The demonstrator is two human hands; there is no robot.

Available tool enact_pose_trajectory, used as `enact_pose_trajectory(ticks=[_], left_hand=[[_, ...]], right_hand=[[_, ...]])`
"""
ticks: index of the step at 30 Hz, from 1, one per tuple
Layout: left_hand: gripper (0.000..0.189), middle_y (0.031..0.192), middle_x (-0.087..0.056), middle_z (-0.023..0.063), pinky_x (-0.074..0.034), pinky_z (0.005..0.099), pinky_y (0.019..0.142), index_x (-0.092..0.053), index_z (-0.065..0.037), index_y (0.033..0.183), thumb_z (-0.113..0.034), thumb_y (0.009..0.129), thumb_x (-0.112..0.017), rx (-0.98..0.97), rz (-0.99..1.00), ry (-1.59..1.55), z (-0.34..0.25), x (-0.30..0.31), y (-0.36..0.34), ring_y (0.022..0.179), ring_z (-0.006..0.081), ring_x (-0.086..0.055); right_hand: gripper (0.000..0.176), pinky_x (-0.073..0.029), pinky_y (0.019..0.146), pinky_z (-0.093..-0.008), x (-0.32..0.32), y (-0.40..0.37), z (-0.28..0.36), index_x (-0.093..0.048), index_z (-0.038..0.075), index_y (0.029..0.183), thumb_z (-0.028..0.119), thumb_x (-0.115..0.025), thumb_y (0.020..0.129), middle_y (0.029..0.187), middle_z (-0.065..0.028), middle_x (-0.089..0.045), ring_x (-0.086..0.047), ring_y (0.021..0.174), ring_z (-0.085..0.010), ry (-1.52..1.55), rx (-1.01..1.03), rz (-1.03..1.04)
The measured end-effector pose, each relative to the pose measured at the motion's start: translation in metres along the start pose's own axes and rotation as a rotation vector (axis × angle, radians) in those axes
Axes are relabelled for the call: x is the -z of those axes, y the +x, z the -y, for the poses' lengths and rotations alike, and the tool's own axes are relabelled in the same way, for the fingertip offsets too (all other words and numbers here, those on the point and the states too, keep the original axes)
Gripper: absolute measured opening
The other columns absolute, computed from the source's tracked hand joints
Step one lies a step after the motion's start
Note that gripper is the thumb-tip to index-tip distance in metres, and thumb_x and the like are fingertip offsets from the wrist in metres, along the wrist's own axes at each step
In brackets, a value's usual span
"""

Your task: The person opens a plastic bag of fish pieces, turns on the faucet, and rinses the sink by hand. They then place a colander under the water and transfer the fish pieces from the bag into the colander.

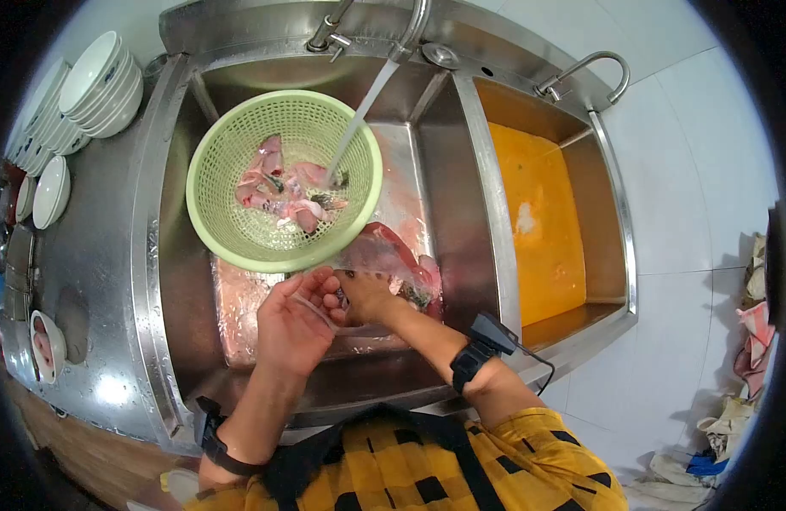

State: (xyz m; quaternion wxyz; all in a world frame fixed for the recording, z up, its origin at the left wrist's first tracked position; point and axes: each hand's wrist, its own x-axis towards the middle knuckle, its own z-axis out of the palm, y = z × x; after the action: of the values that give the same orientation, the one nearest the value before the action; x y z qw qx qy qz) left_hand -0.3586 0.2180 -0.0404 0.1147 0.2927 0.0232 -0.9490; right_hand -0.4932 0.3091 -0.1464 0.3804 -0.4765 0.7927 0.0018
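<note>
Pale-green perforated plastic colander (201, 209) holds raw pink meat pieces (275, 183) at the stainless-steel sink (493, 204)'s rear-left, under running water (359, 117), presumably for drainage. Left hand (297, 328) half-curled, right hand (365, 300) partly hidden; grips cannot be confirmed.

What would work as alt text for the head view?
Two bare hands, left and right, work over a stainless-steel sink, beside a round pale-green plastic colander of pinkish raw meat pieces under running tap water; more raw pieces lie by the right hand.
</note>
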Motion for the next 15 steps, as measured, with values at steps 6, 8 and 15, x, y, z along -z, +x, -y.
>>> enact_pose_trajectory(ticks=[6,8,15], left_hand=[[0.031,0.090,-0.061,0.0092,-0.044,0.0329,0.072,-0.060,-0.001,0.101,-0.026,0.087,-0.048,-0.006,0.014,0.000,0.002,-0.004,-0.002,0.074,0.0197,-0.055],[0.031,0.090,-0.061,0.0090,-0.044,0.0330,0.072,-0.060,-0.001,0.101,-0.025,0.087,-0.048,-0.009,0.023,0.012,0.003,-0.004,-0.004,0.074,0.0195,-0.055],[0.032,0.091,-0.062,0.0108,-0.045,0.0310,0.070,-0.059,0.002,0.101,-0.025,0.086,-0.049,-0.020,0.053,-0.005,0.001,-0.001,-0.004,0.074,0.0185,-0.055]], right_hand=[[0.072,-0.043,0.085,-0.0568,-0.013,-0.002,-0.007,-0.032,0.022,0.136,0.024,-0.068,0.074,0.127,-0.0192,-0.041,-0.044,0.116,-0.0405,-0.168,0.128,-0.040],[0.063,-0.046,0.083,-0.0525,-0.011,0.000,-0.010,-0.037,0.020,0.133,0.022,-0.065,0.076,0.122,-0.0191,-0.049,-0.051,0.111,-0.0383,-0.107,0.086,-0.006],[0.036,-0.049,0.077,-0.0433,-0.023,0.024,-0.026,-0.058,0.019,0.112,0.023,-0.060,0.076,0.098,-0.0146,-0.064,-0.062,0.092,-0.0332,0.154,0.025,-0.037]])
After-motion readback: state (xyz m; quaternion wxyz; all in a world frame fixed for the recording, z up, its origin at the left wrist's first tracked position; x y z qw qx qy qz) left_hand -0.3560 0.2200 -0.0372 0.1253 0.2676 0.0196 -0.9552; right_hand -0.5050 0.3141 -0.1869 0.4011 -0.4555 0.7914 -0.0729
